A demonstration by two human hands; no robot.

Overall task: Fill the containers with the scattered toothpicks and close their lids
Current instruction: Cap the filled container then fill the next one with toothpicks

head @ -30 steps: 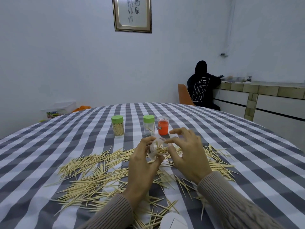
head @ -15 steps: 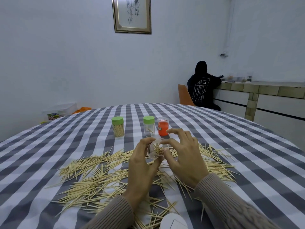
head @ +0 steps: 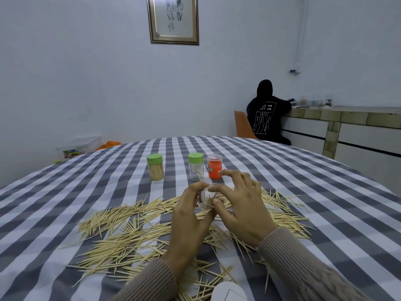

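Note:
My left hand (head: 191, 216) holds a small clear container (head: 206, 198) tilted above the table, its mouth toward my right hand (head: 240, 205). My right thumb and forefinger pinch toothpicks at that mouth. Scattered toothpicks (head: 128, 235) cover the checked tablecloth around and under both hands. Behind stand a green-lidded jar full of toothpicks (head: 155, 167), a green-lidded jar nearly empty (head: 196, 166) and a clear jar with an orange inside (head: 214, 166). A white lid (head: 229, 292) lies at the near edge.
The round table (head: 303, 192) has a grey and white checked cloth. A person in a black hoodie (head: 267, 114) sits on an orange chair at a counter at the back right. Plastic boxes (head: 80, 146) sit on the floor at the left.
Both hands with the clear container have shifted slightly away from me and up. My right fingers have closed in on the container's mouth.

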